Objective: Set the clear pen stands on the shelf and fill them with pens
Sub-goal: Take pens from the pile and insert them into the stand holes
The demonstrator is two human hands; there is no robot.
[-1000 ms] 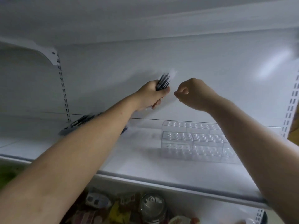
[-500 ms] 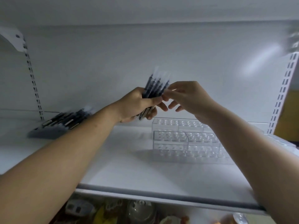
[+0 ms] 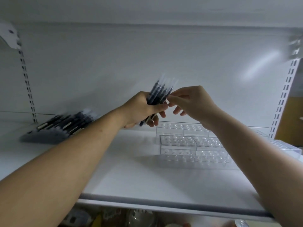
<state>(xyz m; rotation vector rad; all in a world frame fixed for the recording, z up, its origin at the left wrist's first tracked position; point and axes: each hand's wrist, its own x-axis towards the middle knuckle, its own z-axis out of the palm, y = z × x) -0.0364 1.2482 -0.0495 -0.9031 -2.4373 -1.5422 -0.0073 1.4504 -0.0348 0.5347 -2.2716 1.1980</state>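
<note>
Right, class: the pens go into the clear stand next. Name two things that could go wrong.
The left hand grips a bundle of pens; as the right hand pinches one out, others may slip onto the shelf. The clear pen stand is hard to see, so a pen could miss its holes.

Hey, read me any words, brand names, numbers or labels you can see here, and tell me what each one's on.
No text can be read anywhere in this view.
Bundle of pens in the left hand: any print is motion-blurred.
Box of pens at left: blurred, nothing readable.
Clear pen stand: no label shows.
Packages at the bottom edge: too blurred and cropped to read.
</note>
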